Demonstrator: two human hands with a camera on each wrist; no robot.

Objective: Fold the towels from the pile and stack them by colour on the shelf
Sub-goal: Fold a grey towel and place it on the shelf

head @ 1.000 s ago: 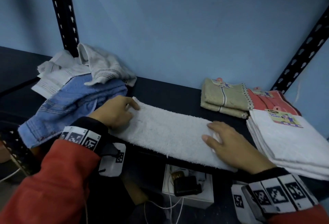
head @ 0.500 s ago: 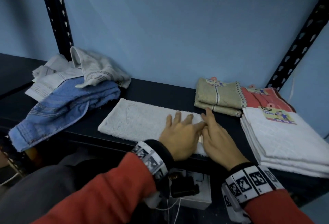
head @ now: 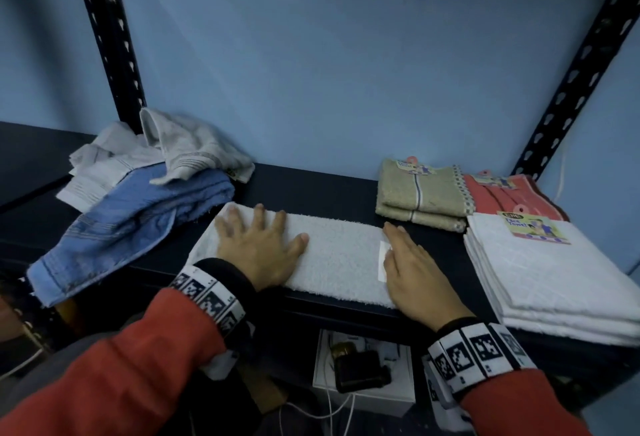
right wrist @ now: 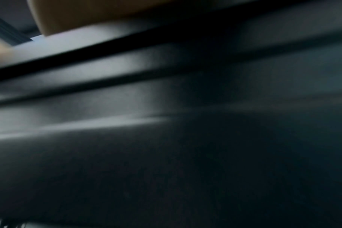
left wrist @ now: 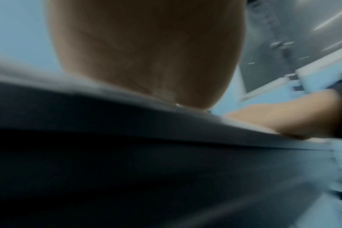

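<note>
Hands spread apart | white towel [head: 332, 255] under flat fingers [head: 258, 217]

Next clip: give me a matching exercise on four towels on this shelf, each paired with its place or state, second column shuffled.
Things:
1. blue towel
2. beige towels
3. white stack
4. white strip

Places or states:
A. flat under both palms
B. folded, right end, label on top
C. unfolded, in the left pile
D. folded, beside the red towel

Pairs: 1-C, 2-D, 3-B, 4-A
</note>
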